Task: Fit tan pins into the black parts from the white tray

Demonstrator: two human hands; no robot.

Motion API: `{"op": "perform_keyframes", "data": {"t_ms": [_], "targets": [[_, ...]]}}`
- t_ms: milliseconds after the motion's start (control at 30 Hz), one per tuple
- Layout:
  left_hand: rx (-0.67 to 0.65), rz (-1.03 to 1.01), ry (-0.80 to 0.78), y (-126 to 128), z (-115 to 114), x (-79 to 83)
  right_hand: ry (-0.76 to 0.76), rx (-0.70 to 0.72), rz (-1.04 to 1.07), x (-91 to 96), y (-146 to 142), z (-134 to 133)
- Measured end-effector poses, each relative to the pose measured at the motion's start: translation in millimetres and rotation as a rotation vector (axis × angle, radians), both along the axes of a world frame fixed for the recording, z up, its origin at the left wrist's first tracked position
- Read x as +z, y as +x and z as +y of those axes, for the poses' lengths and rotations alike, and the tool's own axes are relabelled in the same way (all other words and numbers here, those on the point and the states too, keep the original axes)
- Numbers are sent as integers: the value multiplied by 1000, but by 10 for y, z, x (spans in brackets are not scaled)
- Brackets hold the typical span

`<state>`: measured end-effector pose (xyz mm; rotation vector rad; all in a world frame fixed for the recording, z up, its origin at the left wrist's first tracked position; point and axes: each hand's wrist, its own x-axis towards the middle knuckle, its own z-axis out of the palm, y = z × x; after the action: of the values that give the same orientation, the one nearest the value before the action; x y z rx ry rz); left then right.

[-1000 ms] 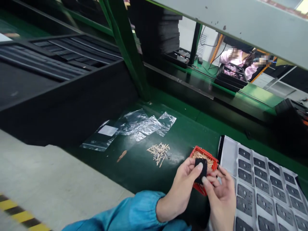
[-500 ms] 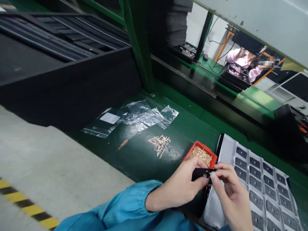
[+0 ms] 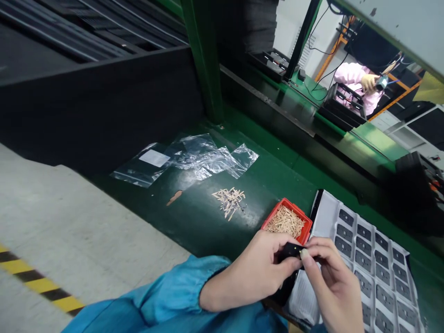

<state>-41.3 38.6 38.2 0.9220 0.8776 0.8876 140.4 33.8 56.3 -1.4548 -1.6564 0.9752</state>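
A small black plastic part (image 3: 290, 250) is pinched between the thumb and fingers of my left hand (image 3: 253, 268). My right hand (image 3: 335, 280) is closed at its right end, thumb and index fingertip pressed together there; a tiny gold-coloured spot shows by the thumbnail. Just beyond my hands stands a red bin (image 3: 305, 231) filled with small tan strip-like pieces (image 3: 285, 221). To the right lies a white tray (image 3: 324, 210) whose pockets hold several flat black parts (image 3: 363, 260). My right hand overlaps the tray's near left portion.
A loose pile of tan pieces (image 3: 229, 202) lies on the green table (image 3: 197, 226). Clear plastic bags (image 3: 208, 159) lie further back. A green post (image 3: 204, 60) and a black bin wall (image 3: 104, 106) rise behind. Across the line, a person in pink (image 3: 350, 74) holds a tool.
The black part has turned slightly in my fingers, and both hands stay together on it. The camera view has shifted a little. The co-worker's raised hand has come lower.
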Motion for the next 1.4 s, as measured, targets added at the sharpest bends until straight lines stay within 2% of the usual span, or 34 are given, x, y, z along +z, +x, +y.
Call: {"op": "perform_keyframes", "data": {"t_ms": [267, 633, 767, 900, 1133, 1200, 1267, 1333, 1400], "targets": [[-21, 31, 2, 4, -8, -13, 6, 8, -13, 29, 16, 2], [-71, 144, 61, -64, 41, 129, 74, 29, -85, -45, 36, -23], [-136, 211, 158, -142, 42, 196, 143, 39, -131, -35, 25, -34], [-196, 208, 211, -206, 35, 259, 230, 62, -195, 52, -1, -30], [-119, 206, 217, -105, -3, 172, 384, 68, -358, 142, -75, -95], [-78, 223, 252, -58, -31, 116, 411, -9, -436, 124, -139, -160], [-15, 233, 274, -19, -59, 62, 383, -188, -459, 105, -214, -230], [77, 233, 270, 10, -78, 20, 295, -393, -349, 97, -272, -283], [165, 215, 248, 32, -84, -3, 207, -502, -182, 101, -296, -308]]}}
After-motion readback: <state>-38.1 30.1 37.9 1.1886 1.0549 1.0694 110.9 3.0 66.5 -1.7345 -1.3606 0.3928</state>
